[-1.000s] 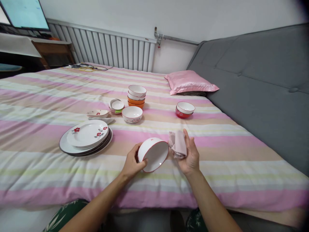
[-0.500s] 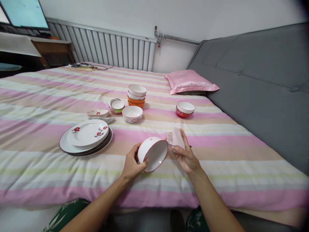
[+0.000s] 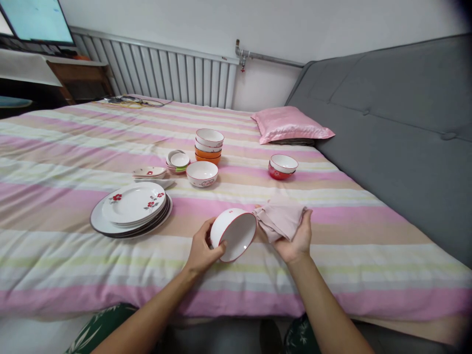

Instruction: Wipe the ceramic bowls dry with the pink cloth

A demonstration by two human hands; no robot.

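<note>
My left hand (image 3: 201, 250) grips a white bowl with a red rim (image 3: 234, 235), tilted on its side with the opening facing me and to the right. Just to its right, my right hand (image 3: 295, 241) is palm up with a folded pink cloth (image 3: 280, 220) lying across the fingers, thumb at the cloth's far right edge. Both hands hover low over the striped bedspread (image 3: 110, 275), near its front edge. The cloth's left corner nearly touches the bowl's rim.
On the bed lie a stack of flowered plates (image 3: 132, 210), a small dish (image 3: 149, 172), small saucers (image 3: 178, 161), a white bowl (image 3: 201, 174), a stack of bowls (image 3: 209, 145) and a red-and-white bowl pair (image 3: 282, 166). A pink pillow (image 3: 289, 125) and grey headboard (image 3: 398, 128) lie to the right.
My right hand has turned palm up and the pink cloth has spread out wider across it, shifting slightly right. The left hand and bowl have stayed put.
</note>
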